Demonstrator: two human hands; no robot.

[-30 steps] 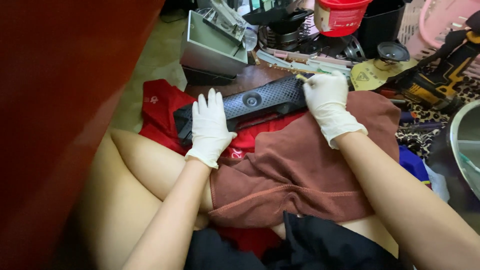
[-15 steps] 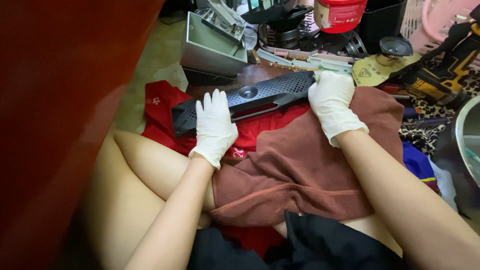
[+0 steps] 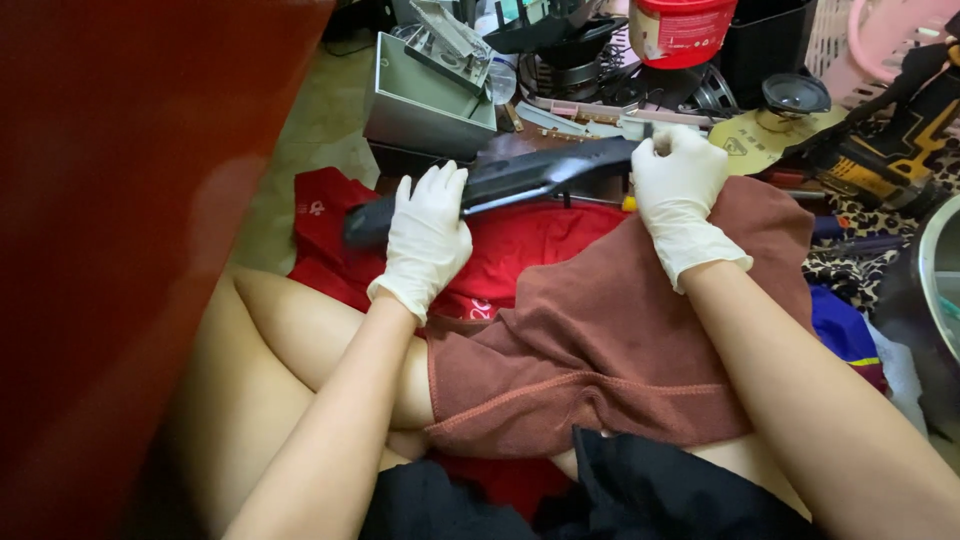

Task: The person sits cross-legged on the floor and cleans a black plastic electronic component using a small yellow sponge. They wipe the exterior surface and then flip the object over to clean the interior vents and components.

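Black bar [image 3: 520, 175]: long dark plastic piece, held mid-frame; long axis runs lower left to upper right, right end tipped higher.
Left hand [image 3: 425, 240]: gloved, wrapped round the bar's left part.
Right hand [image 3: 680, 190]: gloved, closed on the right end.
Brown towel [image 3: 620, 330]: spread over the lap, below the bar.
Grey metal box [image 3: 425, 100]: upper middle, metal parts seen inside.
Red tub [image 3: 685, 30]: top edge, contents hidden.

Long black plastic bar [image 3: 520, 178] — slim, glossy, edge-on, tilted with its right end higher. Sits just above the brown towel [image 3: 610, 340], spanning past its left edge — both ends held in white-gloved hands.
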